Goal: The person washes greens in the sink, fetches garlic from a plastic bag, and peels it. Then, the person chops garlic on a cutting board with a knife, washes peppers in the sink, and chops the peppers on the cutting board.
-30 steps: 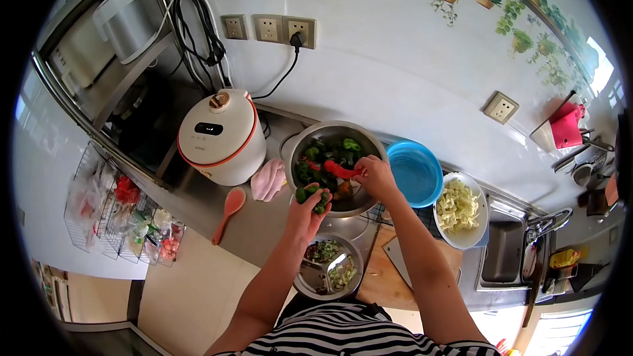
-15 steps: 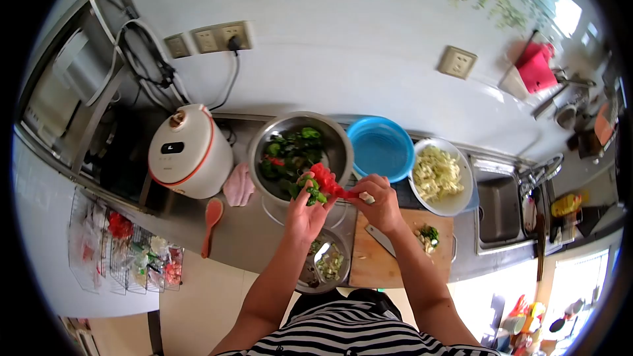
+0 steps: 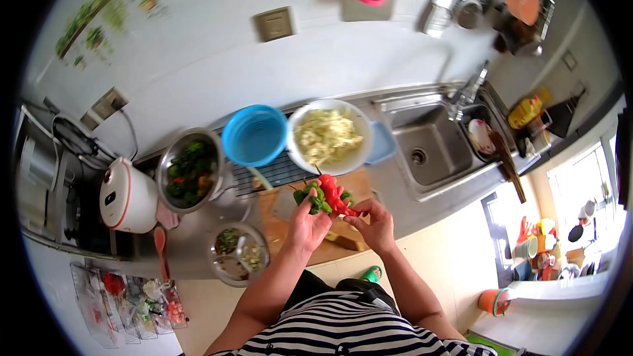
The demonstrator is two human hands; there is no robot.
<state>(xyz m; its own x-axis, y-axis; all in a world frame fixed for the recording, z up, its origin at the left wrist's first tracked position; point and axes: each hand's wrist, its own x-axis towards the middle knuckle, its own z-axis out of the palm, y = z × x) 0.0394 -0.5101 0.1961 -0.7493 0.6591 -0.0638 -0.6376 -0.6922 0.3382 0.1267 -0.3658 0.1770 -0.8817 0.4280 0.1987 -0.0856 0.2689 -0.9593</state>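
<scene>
My left hand point(image 3: 308, 229) is closed around several green peppers point(image 3: 318, 202) and a red pepper point(image 3: 328, 186), held above the wooden cutting board point(image 3: 271, 216). The fingers of my right hand point(image 3: 374, 224) pinch the lower end of the red pepper point(image 3: 343, 206). A knife with a wooden handle point(image 3: 346, 242) lies on the board, partly hidden by my left hand. Left of the board stands a divided steel plate point(image 3: 262, 257) with chopped green and pale pieces. Behind it, a steel bowl point(image 3: 167, 192) contains dark green peppers with some red.
A blue basin point(image 3: 256, 137) and a white bowl point(image 3: 298, 157) of shredded pale vegetable stand along the wall. The sink point(image 3: 422, 132) is at right. At left are a white rice cooker point(image 3: 128, 198) and a red spoon point(image 3: 160, 244).
The view has swung right, showing more of the sink. Both hands now hold the peppers over the cutting board instead of near the steel bowl. The whitish bit by my right hand no longer shows.
</scene>
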